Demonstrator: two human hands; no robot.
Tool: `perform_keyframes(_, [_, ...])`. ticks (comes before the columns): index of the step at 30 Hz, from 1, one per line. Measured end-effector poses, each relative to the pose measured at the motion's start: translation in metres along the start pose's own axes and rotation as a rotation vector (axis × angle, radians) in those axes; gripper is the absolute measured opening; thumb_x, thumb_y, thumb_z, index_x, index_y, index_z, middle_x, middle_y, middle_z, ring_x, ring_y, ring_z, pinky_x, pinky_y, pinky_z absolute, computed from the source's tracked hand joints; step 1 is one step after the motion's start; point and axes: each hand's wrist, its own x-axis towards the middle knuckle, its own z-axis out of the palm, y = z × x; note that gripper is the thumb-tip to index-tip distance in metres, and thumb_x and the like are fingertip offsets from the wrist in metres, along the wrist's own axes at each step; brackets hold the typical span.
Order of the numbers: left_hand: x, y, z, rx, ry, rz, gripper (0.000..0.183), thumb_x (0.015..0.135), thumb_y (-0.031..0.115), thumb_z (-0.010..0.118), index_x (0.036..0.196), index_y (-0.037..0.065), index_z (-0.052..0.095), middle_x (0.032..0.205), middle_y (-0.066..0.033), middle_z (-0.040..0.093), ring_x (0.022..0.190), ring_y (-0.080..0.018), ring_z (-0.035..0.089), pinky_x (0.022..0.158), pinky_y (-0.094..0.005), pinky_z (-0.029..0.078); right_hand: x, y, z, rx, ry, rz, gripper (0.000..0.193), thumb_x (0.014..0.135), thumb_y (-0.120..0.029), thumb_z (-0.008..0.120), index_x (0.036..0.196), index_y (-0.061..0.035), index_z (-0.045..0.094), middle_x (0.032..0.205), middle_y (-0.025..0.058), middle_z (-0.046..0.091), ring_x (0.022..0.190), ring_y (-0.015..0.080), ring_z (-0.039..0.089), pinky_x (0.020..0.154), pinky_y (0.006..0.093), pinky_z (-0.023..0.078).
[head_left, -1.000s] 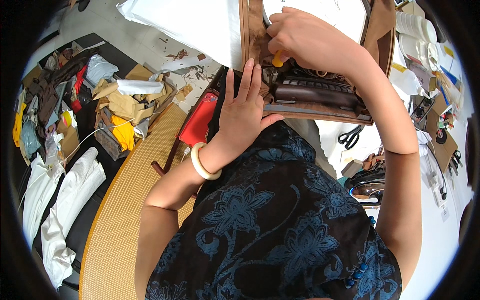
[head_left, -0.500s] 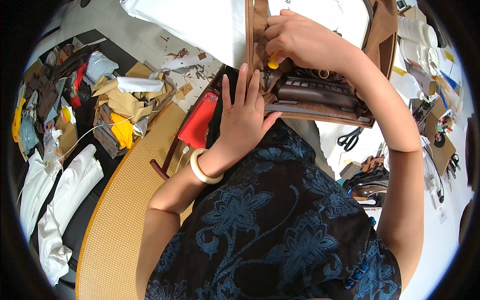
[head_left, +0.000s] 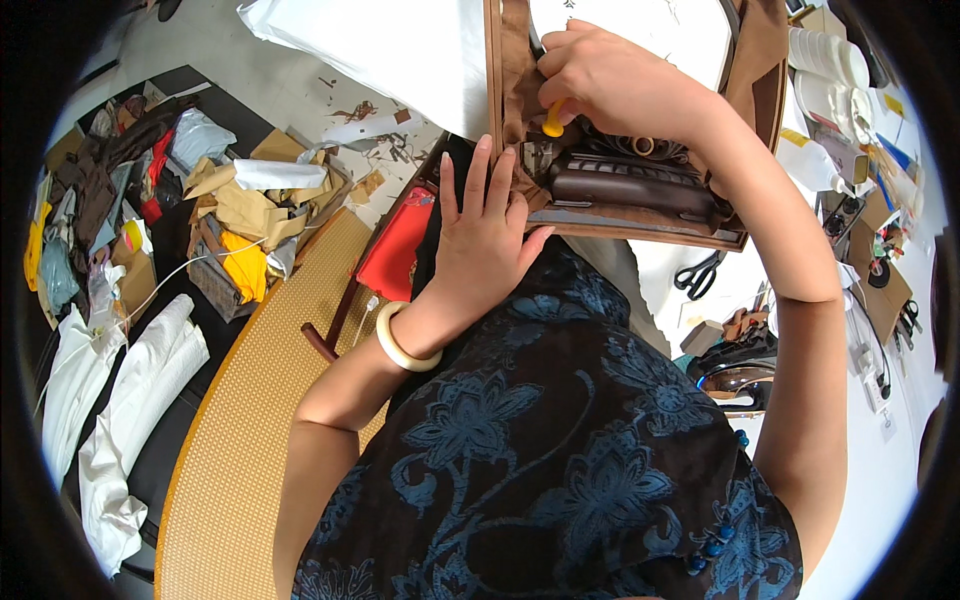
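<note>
A wooden-edged case [head_left: 640, 236] lined with brown cloth lies in front of me at the top. My right hand [head_left: 620, 85] is inside it, fingers closed around a small tool with a rounded yellow handle [head_left: 553, 120]. The tool's working end is hidden by my fingers. My left hand [head_left: 485, 225] lies flat with fingers spread, its fingertips at the case's near left corner. Beside my right wrist, a dark brown ridged object [head_left: 635, 187] rests in the case, with a small ring [head_left: 643, 147] just beyond it.
Right of the case lie black scissors [head_left: 697, 276] on a white table. A red pouch [head_left: 400, 250] sits left of my left hand, near a woven tan surface [head_left: 240, 420]. Crumpled paper [head_left: 245, 200] and fabric scraps are heaped at far left. White sheeting [head_left: 400, 60] adjoins the case.
My right hand and the yellow handle have shifted very slightly to the right. My left hand has moved a little left, still spread flat. The case has barely shifted.
</note>
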Motion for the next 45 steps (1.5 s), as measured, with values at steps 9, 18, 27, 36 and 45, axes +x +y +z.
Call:
perform_keyframes(9, [0.007, -0.008, -0.005, -0.056, -0.006, 0.104, 0.037, 0.088, 0.037, 0.080, 0.093, 0.003, 0.068, 0.111, -0.0129, 0.064, 0.107, -0.0322, 0.054, 0.089, -0.0444, 0.039, -0.009, -0.009, -0.005, -0.010, 0.129, 0.043, 0.012, 0.084, -0.013, 0.083, 0.094, -0.0074, 0.082, 0.083, 0.0027, 0.063, 0.097, 0.0231, 0.062, 0.093, 0.0378, 0.047])
perform_keyframes(18, [0.013, -0.030, -0.005, -0.107, -0.093, 0.222, 0.019, 0.090, 0.003, 0.066, 0.109, 0.006, 0.068, 0.105, -0.0015, 0.067, 0.104, -0.0242, 0.056, 0.094, -0.0402, 0.037, -0.027, -0.003, -0.013, 0.044, 0.174, 0.120, 0.016, 0.081, -0.010, 0.086, 0.096, -0.0044, 0.082, 0.087, 0.0044, 0.070, 0.096, 0.0253, 0.063, 0.092, 0.0398, 0.051])
perform_keyframes(27, [0.016, -0.031, 0.005, -0.052, -0.050, 0.328, 0.017, 0.091, 0.005, 0.060, 0.107, 0.008, 0.067, 0.101, -0.0013, 0.067, 0.105, -0.0232, 0.056, 0.098, -0.0430, 0.036, -0.022, -0.001, -0.018, 0.082, 0.088, 0.080, 0.012, 0.083, -0.013, 0.082, 0.089, -0.0030, 0.081, 0.081, 0.0079, 0.068, 0.094, 0.0281, 0.065, 0.092, 0.0412, 0.050])
perform_keyframes(36, [0.009, -0.037, 0.025, -0.088, 0.086, 0.327, 0.028, 0.082, 0.000, 0.070, 0.107, 0.010, 0.068, 0.100, -0.0016, 0.072, 0.107, -0.0237, 0.061, 0.104, -0.0457, 0.035, 0.003, 0.004, -0.035, 0.214, -0.073, -0.021, 0.017, 0.083, -0.018, 0.076, 0.082, -0.0016, 0.078, 0.081, 0.0161, 0.071, 0.091, 0.0340, 0.067, 0.093, 0.0455, 0.050])
perform_keyframes(45, [0.011, -0.034, 0.018, -0.063, 0.048, 0.310, 0.031, 0.081, -0.003, 0.070, 0.110, 0.009, 0.068, 0.100, -0.0047, 0.075, 0.108, -0.0253, 0.063, 0.117, -0.0532, 0.033, 0.004, -0.001, -0.002, -0.043, 0.005, 0.012, 0.006, 0.076, -0.008, 0.081, 0.082, -0.0067, 0.082, 0.082, 0.0110, 0.071, 0.095, 0.0278, 0.069, 0.092, 0.0381, 0.049])
